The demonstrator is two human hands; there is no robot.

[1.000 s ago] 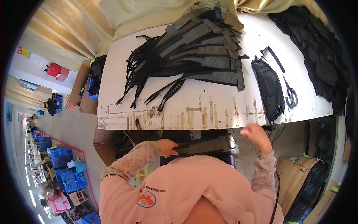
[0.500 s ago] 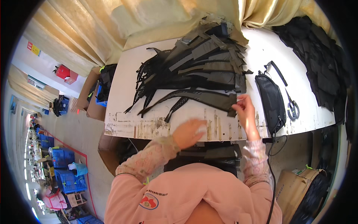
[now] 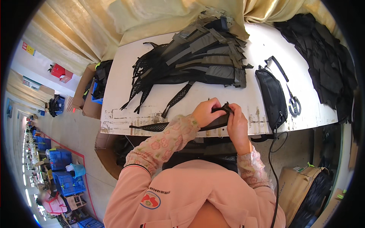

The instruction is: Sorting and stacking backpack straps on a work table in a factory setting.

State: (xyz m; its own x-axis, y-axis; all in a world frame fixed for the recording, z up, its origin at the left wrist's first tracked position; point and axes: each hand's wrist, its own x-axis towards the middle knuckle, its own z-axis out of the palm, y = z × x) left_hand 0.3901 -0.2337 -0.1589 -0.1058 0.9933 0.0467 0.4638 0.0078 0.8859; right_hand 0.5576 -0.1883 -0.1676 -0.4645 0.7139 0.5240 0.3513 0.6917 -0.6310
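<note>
One black mesh strap piece (image 3: pixel 149 127) lies along the front edge of the white table, its right end lifted between my hands. My left hand (image 3: pixel 206 112) pinches that end from the left. Facing it, my right hand (image 3: pixel 238 125) grips the same end with fingers and thumb. My left forearm covers the middle of the piece. Farther back, a fanned pile of black strap pieces (image 3: pixel 205 57) spreads over the table, mesh ends to the left. A black mesh waist pouch (image 3: pixel 272 97) with a cord lies right of my hands.
Scissors with dark handles (image 3: pixel 295 106) lie right of the pouch. A heap of black fabric (image 3: pixel 319 60) covers the table's right side. Cardboard boxes (image 3: pixel 300 188) stand below right and left of the white table (image 3: pixel 118 91). Blue crates (image 3: pixel 68 182) and a person (image 3: pixel 53 203) are far left.
My right hand has drawn the front strap piece off the pile toward me. My left hand has moved right and up and now grips its end too.
</note>
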